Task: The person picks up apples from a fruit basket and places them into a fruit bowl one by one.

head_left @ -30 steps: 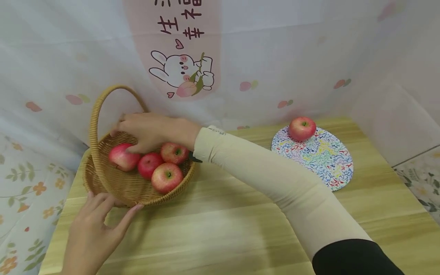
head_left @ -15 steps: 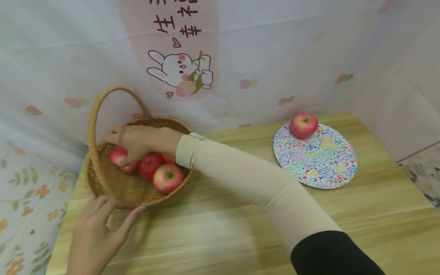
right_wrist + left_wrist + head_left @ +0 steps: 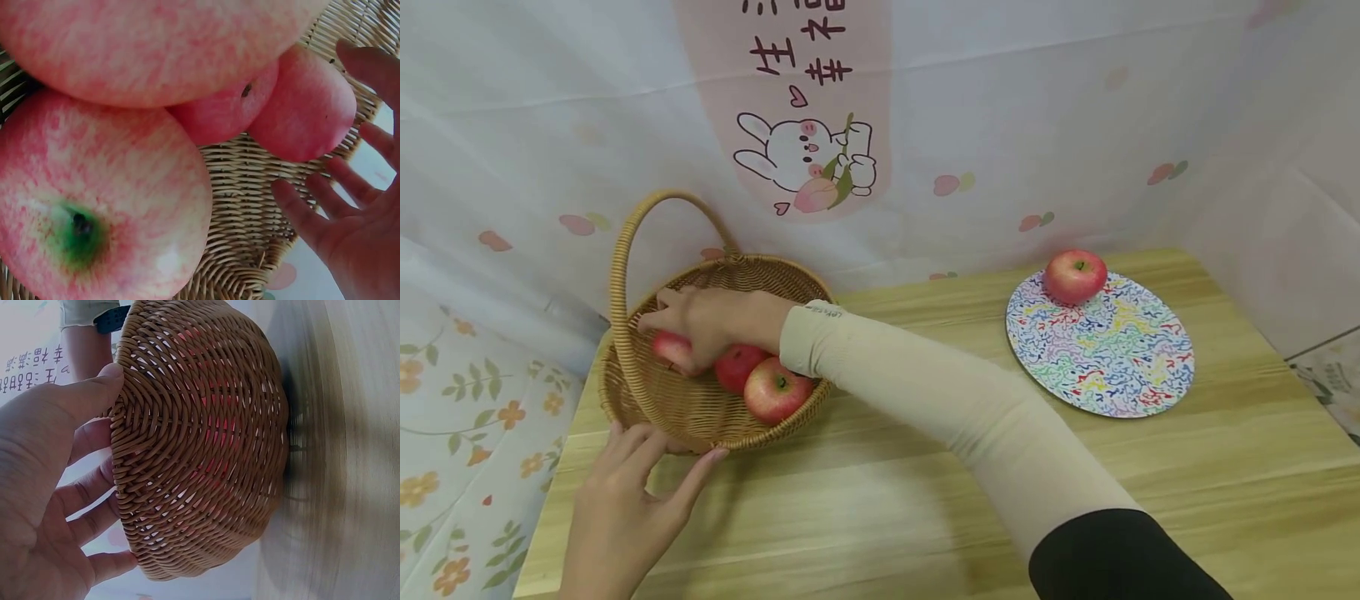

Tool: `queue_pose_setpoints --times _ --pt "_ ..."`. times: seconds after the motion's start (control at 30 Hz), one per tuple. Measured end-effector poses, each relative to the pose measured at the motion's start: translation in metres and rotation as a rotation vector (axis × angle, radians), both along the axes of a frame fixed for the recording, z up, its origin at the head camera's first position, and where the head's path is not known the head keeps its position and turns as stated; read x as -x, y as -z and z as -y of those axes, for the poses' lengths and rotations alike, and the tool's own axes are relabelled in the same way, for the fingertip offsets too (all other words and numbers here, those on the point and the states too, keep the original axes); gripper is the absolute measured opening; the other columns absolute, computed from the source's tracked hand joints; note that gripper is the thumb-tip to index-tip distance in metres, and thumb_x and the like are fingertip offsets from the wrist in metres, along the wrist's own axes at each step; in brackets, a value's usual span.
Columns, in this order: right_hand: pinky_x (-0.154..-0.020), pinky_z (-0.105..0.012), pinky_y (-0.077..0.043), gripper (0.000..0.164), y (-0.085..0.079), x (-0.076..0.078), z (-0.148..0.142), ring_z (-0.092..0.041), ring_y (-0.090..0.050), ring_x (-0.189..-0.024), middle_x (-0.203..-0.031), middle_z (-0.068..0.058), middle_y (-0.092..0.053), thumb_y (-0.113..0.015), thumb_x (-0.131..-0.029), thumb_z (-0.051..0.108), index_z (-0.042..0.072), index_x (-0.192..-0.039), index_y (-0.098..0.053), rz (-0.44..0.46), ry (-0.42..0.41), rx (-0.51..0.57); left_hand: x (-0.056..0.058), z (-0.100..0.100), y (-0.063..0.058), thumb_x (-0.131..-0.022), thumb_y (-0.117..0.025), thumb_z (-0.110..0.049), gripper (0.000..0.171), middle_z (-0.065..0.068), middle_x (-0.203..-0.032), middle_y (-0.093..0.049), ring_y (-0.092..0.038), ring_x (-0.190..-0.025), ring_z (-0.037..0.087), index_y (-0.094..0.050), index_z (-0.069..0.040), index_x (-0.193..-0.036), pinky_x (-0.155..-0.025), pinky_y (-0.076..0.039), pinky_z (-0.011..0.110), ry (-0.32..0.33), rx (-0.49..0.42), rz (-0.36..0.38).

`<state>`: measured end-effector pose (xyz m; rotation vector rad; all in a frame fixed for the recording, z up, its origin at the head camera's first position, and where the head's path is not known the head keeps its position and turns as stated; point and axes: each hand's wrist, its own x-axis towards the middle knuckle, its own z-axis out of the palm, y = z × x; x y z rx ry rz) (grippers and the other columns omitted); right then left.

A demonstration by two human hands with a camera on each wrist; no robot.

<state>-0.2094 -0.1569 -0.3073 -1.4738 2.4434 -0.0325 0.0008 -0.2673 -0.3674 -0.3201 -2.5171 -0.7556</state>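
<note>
A woven wicker basket (image 3: 790,427) with a tall hooped handle (image 3: 620,292) stands at the table's left and holds several red apples. My left hand (image 3: 625,500) holds its near rim, thumb (image 3: 94,394) on one side and fingers beyond the edge. Inside the basket, my right hand (image 3: 711,321) reaches over the leftmost apple (image 3: 672,348), partly covering it. The right wrist view has that apple (image 3: 306,106) beside spread fingers, without a closed grip. A small red apple (image 3: 739,367) and a paler one (image 3: 777,393) lie nearby. Another apple (image 3: 144,44) is hidden under my right wrist in the head view.
At the right of the wooden table (image 3: 880,500) lies a round plate (image 3: 1105,358) with multicoloured squiggles. One apple (image 3: 1076,277) sits near its back edge. A printed curtain (image 3: 970,125) hangs right behind the table.
My right hand has lowered over the leftmost apple, and its wrist now covers the back-right apple. The left hand stays at the rim. The head view has shifted slightly.
</note>
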Motion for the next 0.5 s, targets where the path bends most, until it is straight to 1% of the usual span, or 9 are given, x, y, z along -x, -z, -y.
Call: queue_pose_setpoints --times 0.1,0.17,0.27,0.4,0.47,0.5 --pt "-0.104 -0.018 -0.043 0.06 0.003 -0.002 0.004 -0.014 -0.046 -0.137 -0.152 0.001 -0.042 -0.055 -0.104 0.038 0.034 -0.162 -0.036 -0.008 0.007 -0.024 0.0 0.001 -0.002 -0.071 -0.098 -0.016 0.033 0.001 -0.084 -0.063 -0.062 -0.08 0.03 -0.066 -0.012 -0.08 -0.116 -0.037 0.077 0.007 0.006 -0.004" --pt "-0.104 -0.018 -0.044 0.061 0.005 -0.003 0.006 -0.014 -0.046 -0.137 -0.152 0.0 -0.042 -0.057 -0.104 0.038 0.034 -0.161 -0.035 -0.007 0.006 -0.038 0.0 0.002 -0.003 -0.07 -0.098 -0.014 0.033 0.001 -0.084 -0.063 -0.063 -0.08 0.03 -0.066 -0.012 -0.081 -0.115 -0.037 0.078 0.011 0.01 -0.003" --pt "-0.103 -0.017 -0.044 0.07 0.009 -0.005 0.006 -0.012 -0.047 -0.133 -0.153 0.0 -0.04 -0.067 -0.101 0.039 0.033 -0.162 -0.034 0.015 0.006 -0.06 -0.001 0.0 -0.003 -0.07 -0.098 -0.012 0.034 0.001 -0.084 -0.063 -0.063 -0.081 0.03 -0.066 -0.012 -0.082 -0.113 -0.038 0.079 0.007 0.006 0.005" --pt "-0.102 -0.015 -0.045 0.079 0.012 -0.006 0.008 -0.009 -0.047 -0.131 -0.155 0.0 -0.038 -0.073 -0.098 0.039 0.033 -0.164 -0.031 0.026 0.021 -0.078 -0.001 -0.001 -0.004 -0.069 -0.098 -0.01 0.034 0.002 -0.084 -0.064 -0.063 -0.083 0.03 -0.066 -0.012 -0.082 -0.113 -0.037 0.08 0.001 0.003 0.013" --pt "-0.1 -0.016 -0.046 0.077 0.013 -0.006 0.009 -0.01 -0.048 -0.129 -0.154 -0.001 -0.039 -0.072 -0.098 0.037 0.033 -0.164 -0.031 0.015 0.026 -0.076 -0.001 -0.002 -0.004 -0.069 -0.097 -0.01 0.034 0.003 -0.085 -0.064 -0.063 -0.084 0.03 -0.067 -0.011 -0.082 -0.114 -0.036 0.08 0.003 0.002 0.016" --pt "-0.1 -0.017 -0.047 0.072 0.013 -0.007 0.009 -0.011 -0.049 -0.128 -0.153 -0.001 -0.039 -0.068 -0.101 0.037 0.032 -0.163 -0.032 0.007 0.023 -0.074 -0.001 -0.002 -0.004 -0.069 -0.097 -0.01 0.034 0.003 -0.085 -0.064 -0.063 -0.083 0.03 -0.066 -0.011 -0.082 -0.114 -0.037 0.08 0.003 0.003 0.015"
